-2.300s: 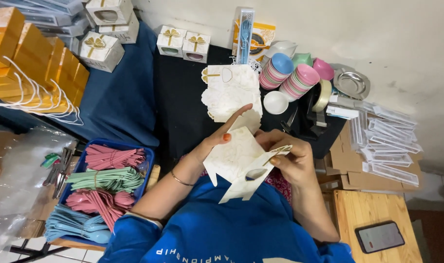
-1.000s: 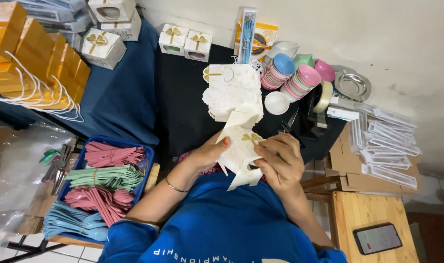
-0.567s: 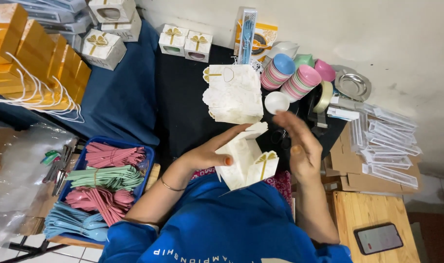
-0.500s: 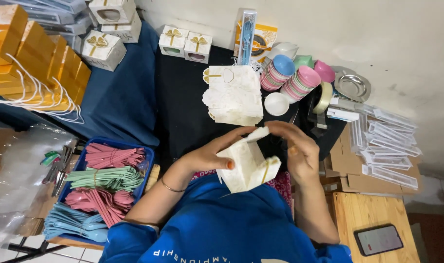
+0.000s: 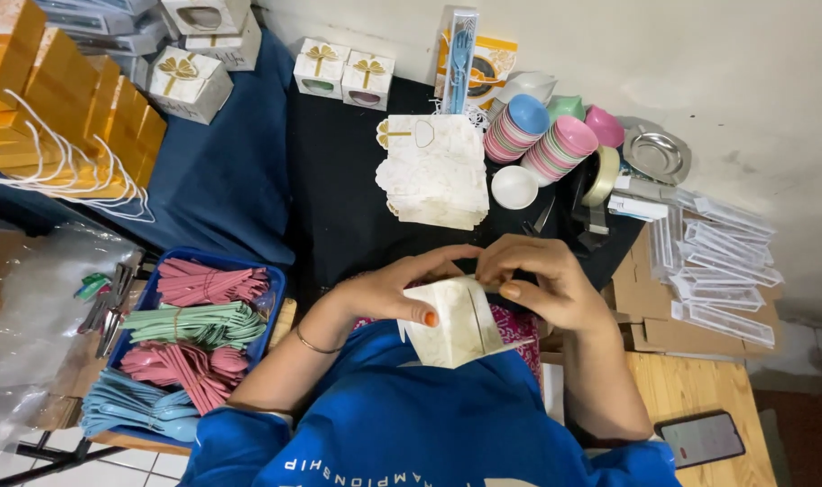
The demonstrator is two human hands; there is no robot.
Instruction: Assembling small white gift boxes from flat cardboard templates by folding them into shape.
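Head view: both hands hold a partly folded white card box [image 5: 456, 320] close to the chest, above the near edge of the dark worktop [image 5: 339, 198]. The left hand [image 5: 393, 289] grips its left side, thumb on the front panel; the right hand [image 5: 541, 284] pinches its top edge. A stack of flat white box blanks [image 5: 438, 171] lies just beyond

matt card box [image 5: 456, 320], glossy plastic bowls [image 5: 555, 144], shiny metal tray [image 5: 656, 153]

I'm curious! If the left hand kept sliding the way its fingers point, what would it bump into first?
Most likely the right hand. The left hand points right along the top of the white box, and their fingertips already nearly meet there.
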